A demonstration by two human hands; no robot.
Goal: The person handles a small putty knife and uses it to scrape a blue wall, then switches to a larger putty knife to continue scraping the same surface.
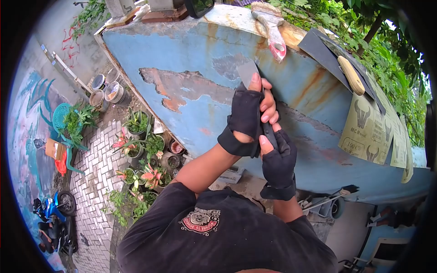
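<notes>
A scraper (247, 73) with a flat grey metal blade and a dark handle points up toward the blue wall (182, 50). My left hand (246, 111), in a black fingerless glove, is closed around its upper part just below the blade, the thumb lying along it. Lower down, my right hand (278, 159), gloved the same way, grips the handle's end. The blade's tip overlaps a grey bared patch (227, 66) of the wall. Around it the paint is peeling, with a long rough strip (200, 86) and rust stains.
On the wall's top lie a paintbrush (271, 29), sandpaper sheets (366, 129) hanging over the edge, and a wooden-handled tool (350, 75). Potted plants (136, 123), buckets (114, 93) and a green chair (62, 117) stand left below. A blue motorcycle (57, 204) is at the far left.
</notes>
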